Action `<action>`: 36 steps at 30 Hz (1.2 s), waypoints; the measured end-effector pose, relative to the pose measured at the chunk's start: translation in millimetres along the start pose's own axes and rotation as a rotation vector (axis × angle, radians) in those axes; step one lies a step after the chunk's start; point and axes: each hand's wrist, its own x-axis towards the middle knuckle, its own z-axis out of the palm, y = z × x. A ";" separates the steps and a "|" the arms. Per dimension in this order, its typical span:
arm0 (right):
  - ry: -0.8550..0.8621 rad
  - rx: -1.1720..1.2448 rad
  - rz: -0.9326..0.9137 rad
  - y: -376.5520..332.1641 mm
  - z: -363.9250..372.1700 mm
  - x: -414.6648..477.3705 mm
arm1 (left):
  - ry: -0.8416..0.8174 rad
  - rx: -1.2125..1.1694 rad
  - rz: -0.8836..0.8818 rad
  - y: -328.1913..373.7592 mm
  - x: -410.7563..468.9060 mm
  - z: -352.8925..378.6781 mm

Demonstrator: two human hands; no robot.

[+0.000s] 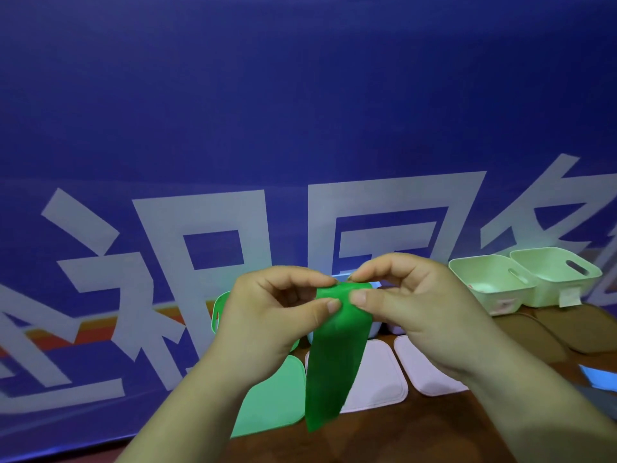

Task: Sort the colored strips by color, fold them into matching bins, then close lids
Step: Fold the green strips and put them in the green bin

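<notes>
Left hand point(267, 315) and right hand point(410, 305) appear bare.

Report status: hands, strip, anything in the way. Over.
Left hand and right hand pinch top edge of long green flexible strip; rest hangs down. Mint-green plastic bin mostly hidden behind left hand.

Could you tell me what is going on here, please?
A person pinches the top of a green strip with the left hand and right hand; the rest hangs down. It is in no bin yet. Two pale bins at right stand open, and a green lid and pink lids lie flat on the table.
</notes>
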 end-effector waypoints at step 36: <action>0.014 -0.009 -0.045 25.5 12.1 34.2 | -0.042 0.013 0.013 -20.1 18.8 -16.5</action>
